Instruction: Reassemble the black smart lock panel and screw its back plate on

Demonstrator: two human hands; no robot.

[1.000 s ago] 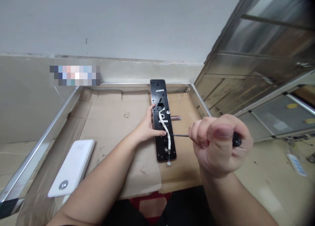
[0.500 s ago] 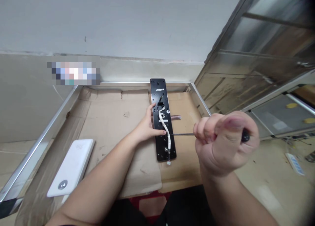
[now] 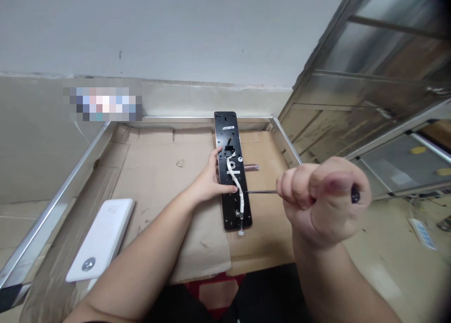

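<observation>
A long black lock panel (image 3: pixel 227 126) lies back side up, lengthwise away from me, with screw holes and small labels on it. A white-wrapped cable (image 3: pixel 233 175) runs down it to a small white connector at the near end. My left hand (image 3: pixel 210 177) grips the panel's left edge, thumb across its face beside the cable. My right hand (image 3: pixel 324 201) is closed around a screwdriver (image 3: pixel 262 192), whose thin shaft points left at the panel's right side. Most of the handle is hidden in the fist, and I cannot tell whether the tip touches the panel.
Cardboard (image 3: pixel 158 168) lines the metal-framed table. A white power bank (image 3: pixel 102 238) lies at the left, and a copper-coloured cylinder (image 3: pixel 252 167) pokes out from under the panel. A wall stands behind, a metal cabinet (image 3: pixel 334 93) at the right, and a power strip (image 3: pixel 421 233) on the floor.
My right fist has turned slightly around the screwdriver handle, the thumb shifting a little. The left hand and the panel stay practically where they were.
</observation>
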